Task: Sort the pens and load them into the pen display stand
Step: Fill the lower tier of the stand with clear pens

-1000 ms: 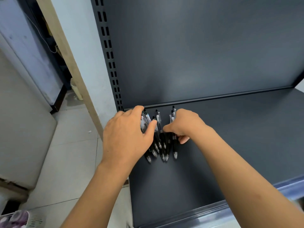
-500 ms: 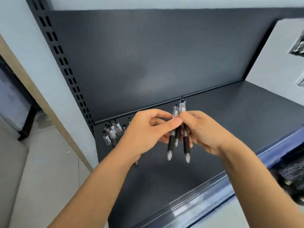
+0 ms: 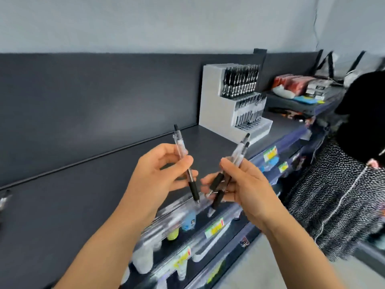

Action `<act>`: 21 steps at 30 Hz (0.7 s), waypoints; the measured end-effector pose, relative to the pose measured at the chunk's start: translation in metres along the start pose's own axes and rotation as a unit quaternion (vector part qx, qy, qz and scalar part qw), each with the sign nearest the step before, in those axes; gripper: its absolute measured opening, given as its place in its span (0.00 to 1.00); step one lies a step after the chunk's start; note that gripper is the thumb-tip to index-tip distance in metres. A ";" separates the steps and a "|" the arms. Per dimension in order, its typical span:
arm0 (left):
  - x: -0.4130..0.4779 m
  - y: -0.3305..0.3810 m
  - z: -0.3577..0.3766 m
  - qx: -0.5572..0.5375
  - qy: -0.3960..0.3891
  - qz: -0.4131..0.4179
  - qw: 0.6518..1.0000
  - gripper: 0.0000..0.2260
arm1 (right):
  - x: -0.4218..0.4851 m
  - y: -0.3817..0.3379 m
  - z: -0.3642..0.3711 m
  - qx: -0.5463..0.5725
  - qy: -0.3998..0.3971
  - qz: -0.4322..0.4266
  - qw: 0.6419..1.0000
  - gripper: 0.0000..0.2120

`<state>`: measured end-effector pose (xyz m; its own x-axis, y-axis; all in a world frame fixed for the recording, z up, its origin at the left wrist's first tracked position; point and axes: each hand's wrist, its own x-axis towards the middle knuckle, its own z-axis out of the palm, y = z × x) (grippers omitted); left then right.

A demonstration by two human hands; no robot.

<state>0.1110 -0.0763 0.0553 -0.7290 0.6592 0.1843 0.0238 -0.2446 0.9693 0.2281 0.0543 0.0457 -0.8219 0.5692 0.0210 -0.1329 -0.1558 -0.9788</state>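
pens: one pen (image 3: pixel 186 163) is pinched in the left grip (image 3: pixel 154 178), thumb and fingers curled round its clear barrel, tip down, clicker up. the right grip (image 3: pixel 250 184) is clamped on a small bundle (image 3: pixel 236 158), clickers fanned up and right, black sleeves and tips down. looks like three, count not certain. both lots are held over the front of the dark shelf (image 3: pixel 73 205), near each other but apart. the stand (image 3: pixel 210 105) sits further right on the same shelf, against the back panel and well apart from both grips. its upper two tiers carry rows of pens; the low front tier looks unfilled.

step in hand (judgement): sorting in the air before loading.
- check the single against the bundle; merge only if same kind.
- keep all tips one way and square the ends before moving.
- feed one pen at a time from the front, matching the loaded rows, without knocking them.

unclear:
- the frame is motion-blurred, so the stand's slots and which way its pens point cannot be told.
- right fingers cover the middle of the bundle.
- a small item (image 3: pixel 4 200) at the far left edge is cut off, possibly more pens.
- a person in a dotted top (image 3: pixel 333 195) stands to the right of the stand, partly out of frame.
- lower-shelf goods and tags (image 3: pixel 214 227) are unreadable.
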 end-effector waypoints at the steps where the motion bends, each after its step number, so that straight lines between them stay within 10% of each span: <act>1: 0.006 -0.004 0.023 -0.002 -0.002 0.014 1.000 0.02 | -0.001 -0.005 -0.023 -0.003 0.016 -0.008 1.000 0.06; 21: 0.252 -0.114 0.226 0.322 0.108 0.199 0.919 0.07 | 0.185 -0.033 -0.243 -0.131 0.088 -0.088 0.984 0.10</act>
<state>0.0788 0.2781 0.0281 -0.6913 0.4353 0.5767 0.6682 0.0813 0.7395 0.2151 0.3608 0.0327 -0.6877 0.7029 0.1817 -0.0988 0.1574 -0.9826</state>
